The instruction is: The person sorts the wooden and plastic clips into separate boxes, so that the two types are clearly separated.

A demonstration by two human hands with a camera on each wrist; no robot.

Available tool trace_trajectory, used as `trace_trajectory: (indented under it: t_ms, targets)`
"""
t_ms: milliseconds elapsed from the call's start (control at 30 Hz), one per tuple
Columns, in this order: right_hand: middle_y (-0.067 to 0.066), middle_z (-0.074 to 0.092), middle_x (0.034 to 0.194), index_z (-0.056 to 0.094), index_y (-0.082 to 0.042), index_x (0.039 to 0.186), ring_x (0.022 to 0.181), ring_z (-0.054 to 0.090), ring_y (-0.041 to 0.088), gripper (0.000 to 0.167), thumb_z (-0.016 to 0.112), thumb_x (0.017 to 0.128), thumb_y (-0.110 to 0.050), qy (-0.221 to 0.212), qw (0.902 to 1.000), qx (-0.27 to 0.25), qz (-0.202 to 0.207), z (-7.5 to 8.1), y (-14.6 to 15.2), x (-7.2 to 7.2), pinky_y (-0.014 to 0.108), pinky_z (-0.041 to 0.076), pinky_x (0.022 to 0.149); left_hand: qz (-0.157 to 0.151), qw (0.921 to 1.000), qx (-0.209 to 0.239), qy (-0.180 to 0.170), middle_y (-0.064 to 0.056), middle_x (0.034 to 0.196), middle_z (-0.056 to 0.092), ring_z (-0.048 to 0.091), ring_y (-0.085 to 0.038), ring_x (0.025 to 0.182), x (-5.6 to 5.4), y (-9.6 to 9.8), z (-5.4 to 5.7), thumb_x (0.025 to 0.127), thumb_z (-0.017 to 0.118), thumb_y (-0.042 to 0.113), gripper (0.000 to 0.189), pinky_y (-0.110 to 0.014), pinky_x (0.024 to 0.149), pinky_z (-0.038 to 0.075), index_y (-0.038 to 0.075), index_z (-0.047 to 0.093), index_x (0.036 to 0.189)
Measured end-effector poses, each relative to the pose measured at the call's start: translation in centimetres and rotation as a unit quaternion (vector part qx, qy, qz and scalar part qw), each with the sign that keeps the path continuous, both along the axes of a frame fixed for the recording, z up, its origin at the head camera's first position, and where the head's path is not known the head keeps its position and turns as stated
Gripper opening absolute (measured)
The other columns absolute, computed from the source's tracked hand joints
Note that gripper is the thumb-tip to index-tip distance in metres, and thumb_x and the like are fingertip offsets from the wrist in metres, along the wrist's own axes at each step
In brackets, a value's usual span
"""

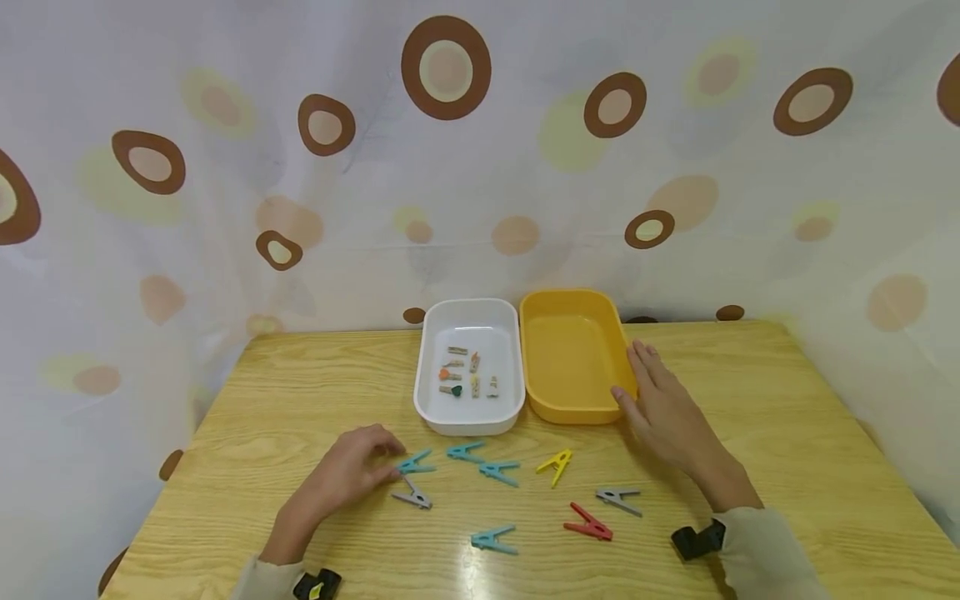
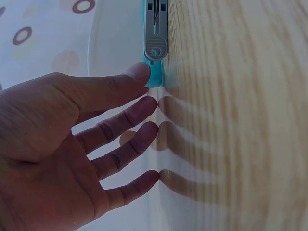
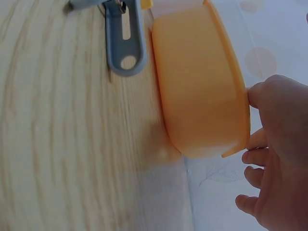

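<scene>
My left hand (image 1: 352, 471) is low over the table, thumb and index finger apart at the near end of a teal clothespin (image 1: 417, 463). In the left wrist view the thumb tip lies against or just beside that clothespin (image 2: 155, 77); the index finger is mostly hidden. A grey clothespin (image 1: 412, 497) lies just in front of it. My right hand (image 1: 667, 417) rests with extended fingers on the right rim of a yellow tray (image 1: 573, 413), its thumb at the near right corner. The right wrist view shows fingertips touching the rim (image 3: 233, 72).
A white tray (image 1: 468, 427) adjoins the yellow one, holding several small wooden clothespins (image 1: 475, 385). On the table lie teal clothespins (image 1: 498, 472), a yellow one (image 1: 557, 463), a grey one (image 1: 618, 500) and a red one (image 1: 590, 525). Patterned cloth (image 1: 480, 192) hangs behind.
</scene>
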State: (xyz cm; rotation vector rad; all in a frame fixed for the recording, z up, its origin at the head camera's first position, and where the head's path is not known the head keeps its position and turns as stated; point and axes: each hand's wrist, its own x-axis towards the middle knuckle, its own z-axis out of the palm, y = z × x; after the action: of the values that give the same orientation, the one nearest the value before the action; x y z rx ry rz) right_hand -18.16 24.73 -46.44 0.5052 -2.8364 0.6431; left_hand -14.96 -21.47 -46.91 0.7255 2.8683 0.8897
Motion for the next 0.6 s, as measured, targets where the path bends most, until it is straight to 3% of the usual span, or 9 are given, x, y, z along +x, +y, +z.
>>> trace_trajectory:
  t_ms: [600]
  targets:
    - [0.026, 0.012, 0.168, 0.013, 0.007, 0.161, 0.155, 0.011, 0.042, 0.067, 0.032, 0.113, -0.035, -0.023, 0.9983, 0.053, -0.011, -0.36, -0.17, 0.02, 0.066, 0.021, 0.117, 0.006, 0.9999, 0.008, -0.008, 0.007, 0.090, 0.069, 0.067, -0.013, 0.085, 0.22, 0.19, -0.09, 0.082, 0.085, 0.004, 0.018, -0.028, 0.076, 0.056, 0.014, 0.075, 0.093]
